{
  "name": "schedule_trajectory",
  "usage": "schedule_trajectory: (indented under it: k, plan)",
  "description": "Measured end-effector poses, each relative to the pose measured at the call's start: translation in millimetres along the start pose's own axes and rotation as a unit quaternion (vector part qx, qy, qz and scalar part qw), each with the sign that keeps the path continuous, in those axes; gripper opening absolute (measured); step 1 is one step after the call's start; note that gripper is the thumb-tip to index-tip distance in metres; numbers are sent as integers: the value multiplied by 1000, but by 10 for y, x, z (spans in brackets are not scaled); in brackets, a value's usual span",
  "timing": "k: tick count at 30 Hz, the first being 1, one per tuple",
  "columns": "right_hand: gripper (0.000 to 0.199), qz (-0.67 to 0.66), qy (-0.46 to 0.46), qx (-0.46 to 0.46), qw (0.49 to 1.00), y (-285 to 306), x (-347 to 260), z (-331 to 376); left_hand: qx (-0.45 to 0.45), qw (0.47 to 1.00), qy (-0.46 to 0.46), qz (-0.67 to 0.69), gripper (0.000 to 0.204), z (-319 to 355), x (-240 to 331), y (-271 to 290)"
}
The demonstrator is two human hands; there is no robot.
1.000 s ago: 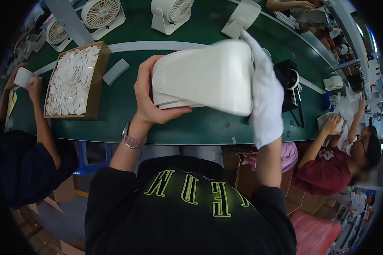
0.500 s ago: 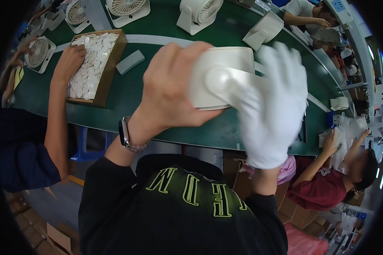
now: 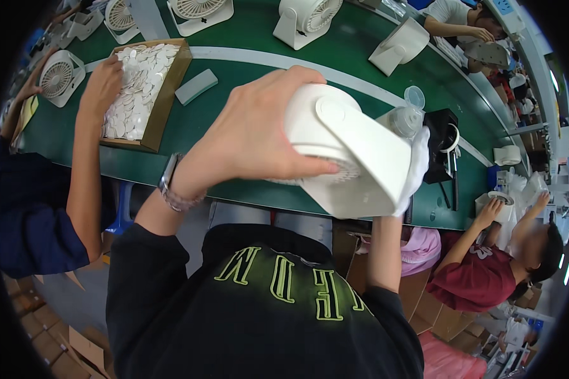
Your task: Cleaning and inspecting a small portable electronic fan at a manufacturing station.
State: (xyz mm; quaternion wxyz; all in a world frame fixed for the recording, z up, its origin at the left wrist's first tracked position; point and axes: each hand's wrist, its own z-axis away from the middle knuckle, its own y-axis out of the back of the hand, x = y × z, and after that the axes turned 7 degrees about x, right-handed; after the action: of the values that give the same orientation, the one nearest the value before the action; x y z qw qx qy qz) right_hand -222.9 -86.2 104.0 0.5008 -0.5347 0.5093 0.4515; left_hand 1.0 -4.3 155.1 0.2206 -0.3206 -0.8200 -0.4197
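A white desk fan is held up in front of my chest, tilted, with its stand arm and round side cap facing me and part of the grille at its lower side. My bare left hand is closed around the fan head, thumb near the grille. At the far side of the stand, my white-gloved right hand shows only in part; it is against the stand base, and its fingers are mostly hidden. Just beyond the glove are a clear tub with a raised lid and a black holder.
On the green table, a cardboard box of white discs stands left, with a co-worker's hand in it. Beside it lies a grey-white block. Several white fans line the far side. Another person works at right.
The fan has turned so its stand base tips down and toward me. My right hand has gone from across the fan's side to behind the base; the clear tub and black holder now show.
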Motion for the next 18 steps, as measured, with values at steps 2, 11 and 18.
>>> schedule_trajectory:
  k: [2,11,18]
  plan:
    - [32,-122,-42,13,992,-113,-129,-37,-46,997,52,36,69,-52,-25,24]
    - [29,-413,-263,-276,827,110,341,-415,-323,822,281,376,80,-177,-289,78]
    - [32,-397,-335,-211,828,77,138,374,27,968,76,237,79,308,-586,38]
